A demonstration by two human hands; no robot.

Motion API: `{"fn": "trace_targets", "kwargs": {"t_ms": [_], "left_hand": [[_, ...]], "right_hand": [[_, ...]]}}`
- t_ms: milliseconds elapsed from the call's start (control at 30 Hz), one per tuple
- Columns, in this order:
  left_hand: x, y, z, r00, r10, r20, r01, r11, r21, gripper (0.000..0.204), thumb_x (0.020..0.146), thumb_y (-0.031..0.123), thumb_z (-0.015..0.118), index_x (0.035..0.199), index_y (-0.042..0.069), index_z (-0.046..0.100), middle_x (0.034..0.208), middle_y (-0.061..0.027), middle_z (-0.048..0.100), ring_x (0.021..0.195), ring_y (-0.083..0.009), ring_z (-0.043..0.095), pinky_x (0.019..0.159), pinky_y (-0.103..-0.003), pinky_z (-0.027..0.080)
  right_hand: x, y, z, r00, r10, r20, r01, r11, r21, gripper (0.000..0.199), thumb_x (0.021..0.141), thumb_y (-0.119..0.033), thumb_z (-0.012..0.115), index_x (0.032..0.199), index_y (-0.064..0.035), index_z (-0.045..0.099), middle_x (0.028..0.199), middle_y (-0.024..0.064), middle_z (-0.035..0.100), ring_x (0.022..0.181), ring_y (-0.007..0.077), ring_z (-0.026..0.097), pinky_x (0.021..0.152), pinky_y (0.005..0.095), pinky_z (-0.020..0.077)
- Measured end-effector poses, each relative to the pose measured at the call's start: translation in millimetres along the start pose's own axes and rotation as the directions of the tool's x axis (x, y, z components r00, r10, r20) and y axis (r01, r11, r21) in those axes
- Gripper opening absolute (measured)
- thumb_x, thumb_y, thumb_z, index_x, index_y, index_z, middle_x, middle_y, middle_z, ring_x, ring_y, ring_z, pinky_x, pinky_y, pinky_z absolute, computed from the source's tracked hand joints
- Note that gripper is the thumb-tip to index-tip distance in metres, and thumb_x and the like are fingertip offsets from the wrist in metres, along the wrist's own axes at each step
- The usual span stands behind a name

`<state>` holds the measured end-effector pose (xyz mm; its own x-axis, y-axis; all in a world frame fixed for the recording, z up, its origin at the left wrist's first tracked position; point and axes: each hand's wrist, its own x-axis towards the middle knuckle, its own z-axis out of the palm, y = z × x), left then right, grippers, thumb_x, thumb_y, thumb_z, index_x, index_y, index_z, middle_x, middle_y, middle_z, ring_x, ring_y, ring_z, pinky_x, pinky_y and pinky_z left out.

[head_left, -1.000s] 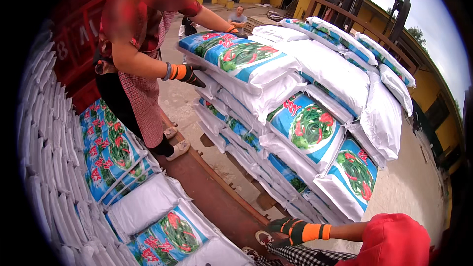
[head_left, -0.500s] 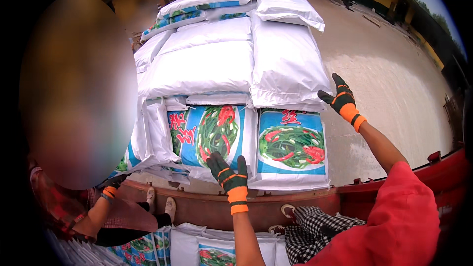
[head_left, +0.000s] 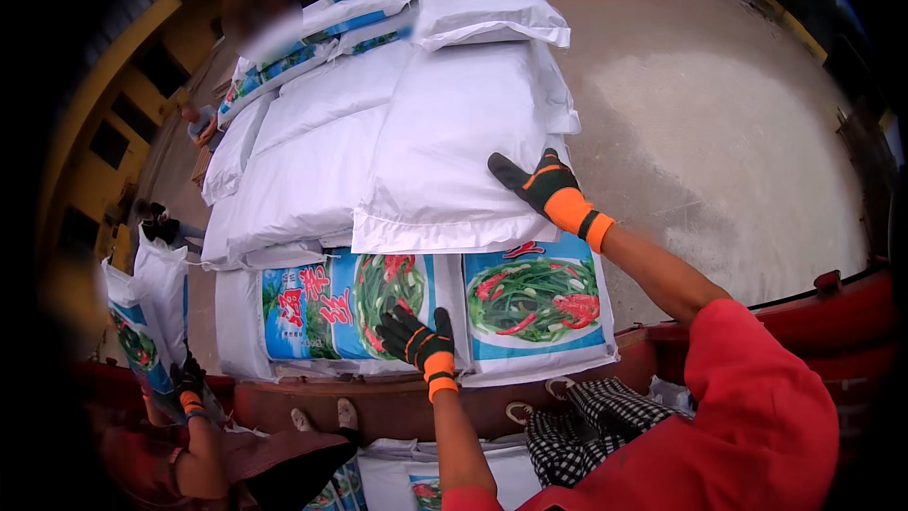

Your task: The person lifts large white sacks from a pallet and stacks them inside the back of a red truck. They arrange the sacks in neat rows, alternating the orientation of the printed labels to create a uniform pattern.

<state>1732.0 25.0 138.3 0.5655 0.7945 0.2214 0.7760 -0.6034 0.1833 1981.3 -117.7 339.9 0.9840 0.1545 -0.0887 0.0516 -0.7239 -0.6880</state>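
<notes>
A large white woven sack [head_left: 454,137] lies on top of a pile, its near edge overhanging the front. My right hand [head_left: 547,191], in a black and orange glove, rests against its near right edge, fingers spread and thumb over the top. My left hand [head_left: 414,336], gloved alike, is open, palm toward the pile, before a blue sack [head_left: 303,312] printed with green strips and red peppers. I cannot tell whether it touches. Right of it stands a similar printed sack [head_left: 534,308].
More white sacks [head_left: 322,166] form the pile, with others [head_left: 490,9] stacked at the back. At left, a co-worker's gloved hand [head_left: 189,378] holds a printed sack [head_left: 137,341]. A red metal side wall [head_left: 794,308] runs along the right; concrete ground [head_left: 700,132] lies beyond.
My right hand has moved left from beside the pile onto the white sack. That sack has shifted left over its neighbours. The co-worker has moved off to the left with a sack.
</notes>
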Motion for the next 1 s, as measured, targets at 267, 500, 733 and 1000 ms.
{"fn": "trace_targets", "kwargs": {"t_ms": [267, 500, 733, 1000], "left_hand": [[-75, -103, -90, 0.992, 0.107, -0.067, -0.126, 0.892, -0.434, 0.069, 0.084, 0.05, 0.053, 0.133, 0.003, 0.038, 0.139, -0.0177, 0.034, 0.127, -0.0314, 0.034, 0.104, -0.045, 0.028], [-78, -154, -134, 0.67, -0.185, 0.719, 0.569, -0.494, -0.657, 0.051, 0.075, 0.029, 0.069, 0.118, 0.004, 0.055, 0.115, -0.0141, 0.058, 0.102, -0.0276, 0.057, 0.089, -0.04, 0.046], [59, -269, -65, 0.683, -0.567, 0.461, 0.689, 0.289, -0.665, 0.058, 0.073, 0.028, 0.075, 0.117, -0.003, 0.054, 0.121, -0.0168, 0.055, 0.104, -0.0235, 0.054, 0.082, -0.036, 0.045], [37, -36, -109, 0.996, 0.048, 0.079, -0.034, 0.985, -0.17, 0.076, 0.077, 0.058, 0.056, 0.138, 0.015, 0.04, 0.145, -0.0217, 0.027, 0.136, -0.0421, 0.017, 0.107, -0.059, 0.004]], "right_hand": [[-237, 64, 90, 0.801, -0.54, 0.257, 0.582, 0.803, -0.127, 0.049, 0.085, -0.027, 0.06, 0.132, -0.0292, 0.045, 0.081, 0.0245, 0.052, 0.066, 0.0348, 0.054, 0.058, 0.0419, 0.044], [-282, -17, 87, 0.052, -0.396, 0.917, 0.539, 0.784, 0.308, 0.037, 0.084, -0.042, 0.059, 0.113, -0.0191, 0.062, 0.101, 0.0075, 0.065, 0.077, 0.0232, 0.063, 0.065, 0.0348, 0.0472], [-32, -63, 63, 0.65, -0.725, 0.228, 0.733, 0.52, -0.439, 0.071, 0.071, -0.057, 0.066, 0.117, -0.004, 0.057, 0.112, 0.0141, 0.06, 0.104, 0.0299, 0.055, 0.093, 0.039, 0.0398], [-21, -33, 148, 0.921, -0.326, 0.214, 0.379, 0.618, -0.689, 0.081, 0.062, -0.071, 0.061, 0.109, -0.0048, 0.056, 0.111, 0.0121, 0.056, 0.107, 0.0275, 0.05, 0.091, 0.0395, 0.0402]]}}
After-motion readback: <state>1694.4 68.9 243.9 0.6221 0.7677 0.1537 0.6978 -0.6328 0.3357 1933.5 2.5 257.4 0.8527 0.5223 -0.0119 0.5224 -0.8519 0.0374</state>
